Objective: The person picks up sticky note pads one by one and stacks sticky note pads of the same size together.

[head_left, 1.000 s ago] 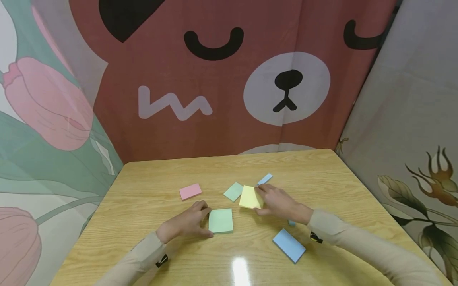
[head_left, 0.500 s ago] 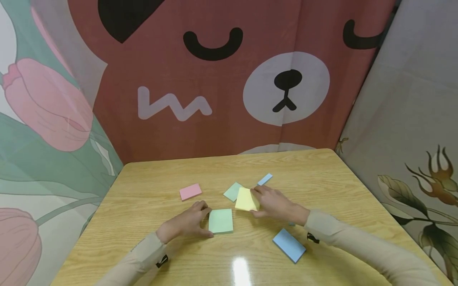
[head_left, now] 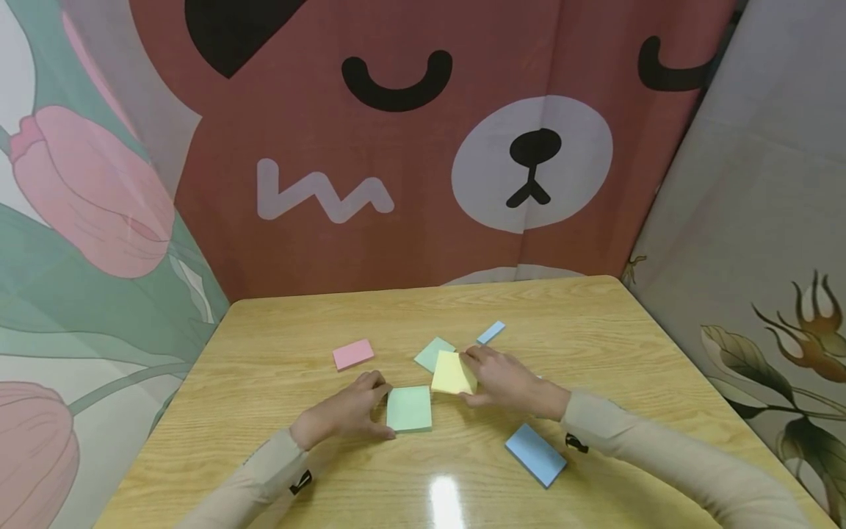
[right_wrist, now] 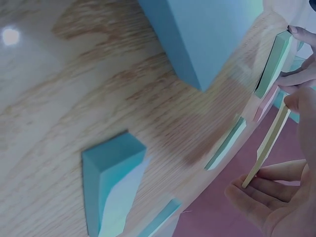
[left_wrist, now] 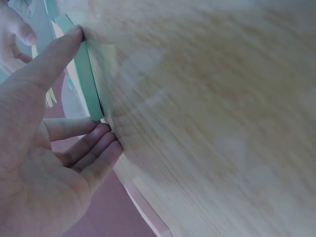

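In the head view, a light green sticky note pad lies on the table, and my left hand grips it at its left side. Thumb and index finger hold two corners of that pad in the left wrist view. My right hand pinches a yellow sticky note pad by its right side, just behind and right of the green one. Seen from the right wrist, the yellow pad is raised off the table, between thumb and fingers. It overlaps part of a second green pad in the head view.
A pink pad lies at the back left of the wooden table. A narrow blue pad sits behind my right hand, a larger blue pad in front. Another teal-blue block is mostly hidden by the right wrist in the head view.
My right hand has carried the yellow pad left and a little nearer, toward the green pad under my left hand. The left hand and its pad have stayed in place.
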Action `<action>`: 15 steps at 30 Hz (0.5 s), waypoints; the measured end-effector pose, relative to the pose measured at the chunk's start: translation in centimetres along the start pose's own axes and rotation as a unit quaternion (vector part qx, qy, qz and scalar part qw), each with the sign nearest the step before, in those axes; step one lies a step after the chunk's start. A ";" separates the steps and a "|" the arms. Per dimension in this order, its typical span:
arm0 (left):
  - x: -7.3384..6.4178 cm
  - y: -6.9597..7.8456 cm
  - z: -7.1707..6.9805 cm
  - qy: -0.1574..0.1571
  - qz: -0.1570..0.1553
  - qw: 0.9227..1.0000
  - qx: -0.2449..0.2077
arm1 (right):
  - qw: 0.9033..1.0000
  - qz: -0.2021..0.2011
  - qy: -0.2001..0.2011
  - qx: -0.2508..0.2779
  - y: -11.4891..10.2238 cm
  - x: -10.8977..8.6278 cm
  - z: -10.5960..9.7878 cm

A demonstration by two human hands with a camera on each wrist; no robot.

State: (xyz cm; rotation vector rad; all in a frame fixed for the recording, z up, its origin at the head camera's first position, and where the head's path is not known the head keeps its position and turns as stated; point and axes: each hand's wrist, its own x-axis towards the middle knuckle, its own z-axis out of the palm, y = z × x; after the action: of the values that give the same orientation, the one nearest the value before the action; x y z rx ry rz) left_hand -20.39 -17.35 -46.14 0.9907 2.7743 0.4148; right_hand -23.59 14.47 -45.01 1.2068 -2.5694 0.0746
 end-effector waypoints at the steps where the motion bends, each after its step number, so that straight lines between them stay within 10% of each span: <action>1: 0.0 0.0 0.0 0.000 0.000 1.000 -0.001 | 1.000 0.001 -0.004 0.001 -0.1 0.0 0.0; 15: 0.0 0.3 -0.3 -0.006 -0.007 1.000 -0.004 | 1.000 0.001 -0.007 0.005 -0.7 0.5 -0.2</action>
State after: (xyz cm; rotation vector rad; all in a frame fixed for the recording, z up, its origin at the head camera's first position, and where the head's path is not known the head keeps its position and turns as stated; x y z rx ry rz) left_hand -20.31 -17.22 -45.81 0.9682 2.7649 0.4171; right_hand -23.32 13.69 -44.71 1.2125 -2.5850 0.0803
